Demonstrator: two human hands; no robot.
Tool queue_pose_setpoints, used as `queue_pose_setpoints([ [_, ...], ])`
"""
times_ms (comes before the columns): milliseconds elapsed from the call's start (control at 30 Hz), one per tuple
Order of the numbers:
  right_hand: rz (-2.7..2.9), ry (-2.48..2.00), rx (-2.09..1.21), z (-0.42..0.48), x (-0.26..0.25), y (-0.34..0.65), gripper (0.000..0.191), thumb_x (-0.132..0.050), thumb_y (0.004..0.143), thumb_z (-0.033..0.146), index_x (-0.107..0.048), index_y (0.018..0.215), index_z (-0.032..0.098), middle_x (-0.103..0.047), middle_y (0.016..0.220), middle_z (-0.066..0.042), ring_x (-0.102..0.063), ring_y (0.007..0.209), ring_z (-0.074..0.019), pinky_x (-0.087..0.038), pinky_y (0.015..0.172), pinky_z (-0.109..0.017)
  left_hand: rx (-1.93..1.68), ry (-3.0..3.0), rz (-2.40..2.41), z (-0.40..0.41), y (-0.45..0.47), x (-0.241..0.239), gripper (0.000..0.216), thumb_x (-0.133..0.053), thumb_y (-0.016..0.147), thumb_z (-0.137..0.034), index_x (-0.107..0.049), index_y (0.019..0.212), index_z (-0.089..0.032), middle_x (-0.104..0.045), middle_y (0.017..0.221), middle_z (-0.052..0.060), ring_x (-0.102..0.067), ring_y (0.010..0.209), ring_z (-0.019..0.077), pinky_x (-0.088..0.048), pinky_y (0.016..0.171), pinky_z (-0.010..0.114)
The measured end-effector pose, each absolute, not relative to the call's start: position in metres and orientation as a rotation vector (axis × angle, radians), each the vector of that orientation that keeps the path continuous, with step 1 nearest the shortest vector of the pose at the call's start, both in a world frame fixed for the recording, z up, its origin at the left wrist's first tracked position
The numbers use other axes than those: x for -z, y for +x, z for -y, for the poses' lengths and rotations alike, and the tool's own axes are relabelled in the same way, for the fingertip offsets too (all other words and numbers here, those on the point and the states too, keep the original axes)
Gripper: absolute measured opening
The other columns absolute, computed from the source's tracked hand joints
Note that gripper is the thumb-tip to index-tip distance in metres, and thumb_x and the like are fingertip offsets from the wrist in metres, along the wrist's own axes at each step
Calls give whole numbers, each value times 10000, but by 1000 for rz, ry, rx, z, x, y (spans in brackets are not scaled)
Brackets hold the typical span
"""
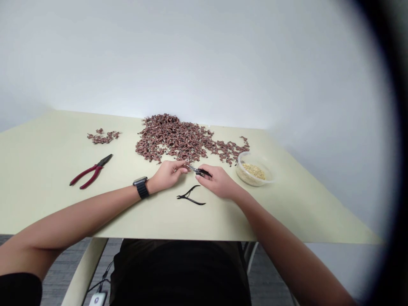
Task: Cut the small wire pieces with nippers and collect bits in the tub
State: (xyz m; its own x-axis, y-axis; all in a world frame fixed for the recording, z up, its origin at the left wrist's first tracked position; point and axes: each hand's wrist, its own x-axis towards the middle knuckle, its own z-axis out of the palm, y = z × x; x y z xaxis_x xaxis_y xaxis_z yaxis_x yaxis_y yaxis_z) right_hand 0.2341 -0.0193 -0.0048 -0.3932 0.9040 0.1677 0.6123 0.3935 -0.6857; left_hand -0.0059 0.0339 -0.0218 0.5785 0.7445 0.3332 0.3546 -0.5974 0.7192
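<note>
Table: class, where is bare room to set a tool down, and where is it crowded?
Bare: left of the red pliers; the table edge below the black nippers; right of the bowl. Crowded: around the left hand and right hand, by the big brown heap.

Left hand (pixel 165 175) and right hand (pixel 218 182) nearly touch, both curled.

Matt pale table (pixel 47 170), clear plastic bowl (pixel 255 180) (glossy), metal cutter (pixel 191 196).

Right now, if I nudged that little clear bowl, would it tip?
Likely it slides, not tips: the clear bowl looks low and wide. It seems light, thin plastic with a shallow layer of pale bits, so a sharp shove might scatter them.
</note>
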Motion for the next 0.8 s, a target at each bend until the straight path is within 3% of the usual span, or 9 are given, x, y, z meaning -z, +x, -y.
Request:
queue_pose_setpoints([
  [67,1956,-1280,-1100,21,3,232,298,-560,961,461,-576,897,171,-450,723,12,-364,620,-99,-282,554,-222,-874,2262,-892,-32,-6,20,286,-516,994,-336,-732,1106,-185,-762,927,49,-680,824,176,-472,773,262],
  [200,1383,-1113,-1952,21,-3,231,352,-539,950,518,-569,1000,171,-333,728,25,-163,555,-75,-99,437,-190,-906,2315,-885,-31,-7,18,306,-482,1007,-315,-701,1184,-194,-756,1000,70,-680,885,183,-478,814,264],
  [333,1090,-1014,-2231,18,-6,233,353,-555,909,497,-564,978,151,-287,709,28,-129,556,-80,-51,402,-186,-904,2319,-896,-32,-6,19,311,-478,1009,-316,-688,1204,-195,-757,990,64,-679,874,178,-477,804,261],
  [433,1259,-1113,-2008,17,-3,232,369,-542,923,524,-576,999,165,-328,718,25,-151,547,-77,-103,416,-192,-892,2306,-917,-33,-5,19,300,-478,1008,-339,-707,1137,-194,-760,948,55,-678,837,177,-473,774,260],
  [633,1961,-1326,-738,18,7,230,268,-569,952,443,-597,928,178,-497,742,5,-426,669,-118,-332,611,-244,-863,2228,-906,-32,-5,19,339,-481,1008,-400,-743,1044,-187,-765,942,52,-680,841,181,-489,799,271],
  [800,2172,-1275,-441,19,8,231,203,-552,967,387,-576,962,186,-555,811,-13,-486,728,-145,-360,702,-273,-848,2084,-840,-35,-5,23,402,-477,1012,-448,-752,959,-160,-770,913,62,-697,834,169,-507,781,260],
])
